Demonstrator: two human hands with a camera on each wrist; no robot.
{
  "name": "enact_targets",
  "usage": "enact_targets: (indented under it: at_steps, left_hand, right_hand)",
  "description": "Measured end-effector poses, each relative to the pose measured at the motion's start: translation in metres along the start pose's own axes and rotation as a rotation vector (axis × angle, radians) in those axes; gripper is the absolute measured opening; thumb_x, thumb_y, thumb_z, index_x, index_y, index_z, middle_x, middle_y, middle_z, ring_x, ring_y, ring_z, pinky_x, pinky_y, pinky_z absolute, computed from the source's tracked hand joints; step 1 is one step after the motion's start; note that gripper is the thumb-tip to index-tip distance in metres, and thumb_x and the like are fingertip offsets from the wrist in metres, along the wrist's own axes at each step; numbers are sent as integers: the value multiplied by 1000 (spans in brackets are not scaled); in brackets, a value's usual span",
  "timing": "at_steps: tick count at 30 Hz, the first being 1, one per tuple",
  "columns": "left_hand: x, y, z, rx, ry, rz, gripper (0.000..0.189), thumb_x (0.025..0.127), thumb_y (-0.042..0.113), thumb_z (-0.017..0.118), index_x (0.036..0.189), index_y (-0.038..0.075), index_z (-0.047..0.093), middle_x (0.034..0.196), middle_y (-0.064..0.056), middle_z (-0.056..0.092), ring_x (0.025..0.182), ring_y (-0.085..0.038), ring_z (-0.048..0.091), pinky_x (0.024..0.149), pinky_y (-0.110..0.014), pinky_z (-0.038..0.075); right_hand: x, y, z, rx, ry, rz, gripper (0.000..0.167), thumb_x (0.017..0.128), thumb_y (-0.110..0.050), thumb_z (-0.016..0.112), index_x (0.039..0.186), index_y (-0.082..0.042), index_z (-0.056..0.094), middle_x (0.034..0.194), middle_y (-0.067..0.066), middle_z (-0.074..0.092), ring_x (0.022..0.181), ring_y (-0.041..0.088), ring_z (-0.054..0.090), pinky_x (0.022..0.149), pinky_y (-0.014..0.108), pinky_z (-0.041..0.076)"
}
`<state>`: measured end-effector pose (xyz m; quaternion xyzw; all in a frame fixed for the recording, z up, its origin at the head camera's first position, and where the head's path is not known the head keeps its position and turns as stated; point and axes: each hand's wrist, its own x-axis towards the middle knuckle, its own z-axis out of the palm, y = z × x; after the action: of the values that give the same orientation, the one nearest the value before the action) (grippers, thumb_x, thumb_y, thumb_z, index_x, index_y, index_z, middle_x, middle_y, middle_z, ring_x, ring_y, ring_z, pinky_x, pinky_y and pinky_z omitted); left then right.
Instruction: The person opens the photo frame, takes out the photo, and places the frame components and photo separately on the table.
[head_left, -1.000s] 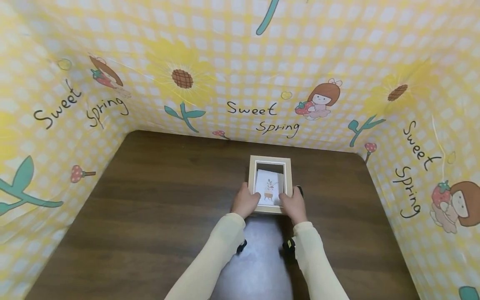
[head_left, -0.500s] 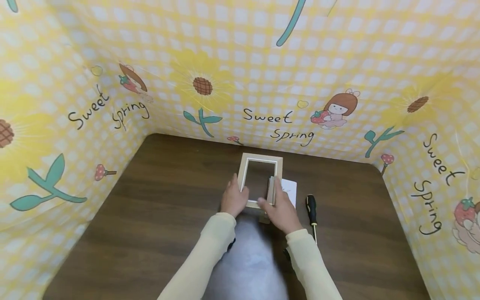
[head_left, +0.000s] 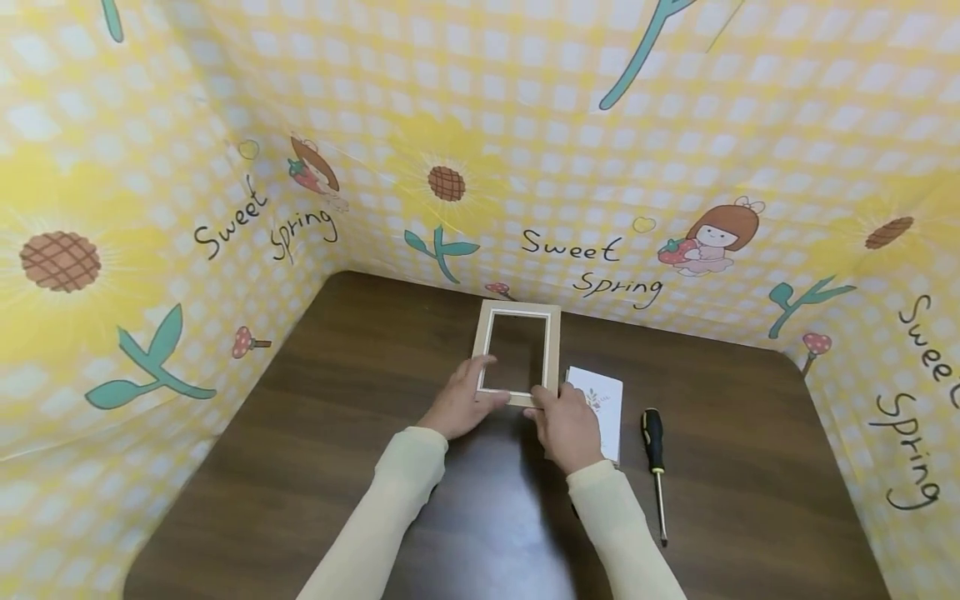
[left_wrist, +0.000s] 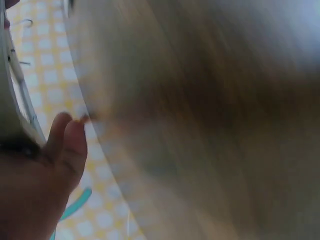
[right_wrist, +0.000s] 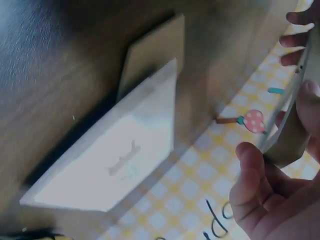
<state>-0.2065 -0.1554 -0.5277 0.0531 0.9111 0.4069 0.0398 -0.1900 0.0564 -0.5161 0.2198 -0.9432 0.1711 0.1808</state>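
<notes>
Between both hands is an empty-centred wooden picture frame (head_left: 553, 350), pale with a white inner edge, its opening showing the dark table. My left hand (head_left: 459, 402) grips the lower left corner, thumb along the bottom rail. At the lower right corner, my right hand (head_left: 570, 429) pinches the frame with thumb and fingers. Just right of that hand lies a white card (head_left: 603, 417) with a printed plant, partly covered by it. In the right wrist view a tan board (right_wrist: 155, 50) shows behind the card, and the frame (right_wrist: 287, 145) appears edge-on in the hand.
A screwdriver (head_left: 654, 442) with a black handle lies right of the card. The brown wooden table (head_left: 300, 467) is enclosed at the back and sides by yellow checked cloth (head_left: 360, 167) with printed flowers.
The frame first surrounded the plant card; the frame was then lifted off to the left, leaving the card on the table. The right hand shifted to the frame's lower corner. The view turned left.
</notes>
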Motion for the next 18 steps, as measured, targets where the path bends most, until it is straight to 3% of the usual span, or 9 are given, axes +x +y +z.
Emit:
enact_targets:
  at_steps: [3, 7, 13, 18]
  left_hand:
    - [-2, -5, -2, 71, -41, 73, 44, 90, 43, 74, 126, 21, 60, 157, -21, 32, 139, -42, 38, 107, -60, 34]
    - [-2, -12, 2, 161, 10, 126, 28, 87, 34, 77, 107, 17, 67, 152, -27, 40, 132, -44, 46, 106, -61, 34]
    - [3, -21, 10, 253, 63, 111, 33, 83, 33, 81, 109, 15, 70, 148, -31, 43, 129, -43, 51, 104, -57, 35]
    - [7, -31, 6, 297, 51, 63, 50, 81, 32, 83, 126, 16, 67, 147, -28, 47, 128, -44, 50, 101, -58, 35]
  right_hand:
    - [0, 0, 8, 13, -21, 55, 23, 87, -31, 80, 99, -14, 69, 80, 14, 56, 73, 35, 55, 55, 47, 48]
    - [-1, 0, 22, 26, -54, 103, 20, 89, -30, 77, 100, -14, 73, 82, 14, 54, 76, 34, 55, 58, 47, 47]
    - [-1, 2, 42, -6, -51, 121, 17, 86, -30, 80, 96, -16, 75, 87, 13, 57, 84, 34, 54, 65, 46, 43]
    - [7, -5, 51, -36, -114, 154, 16, 88, -32, 79, 94, -18, 75, 92, 11, 59, 91, 33, 52, 69, 44, 40]
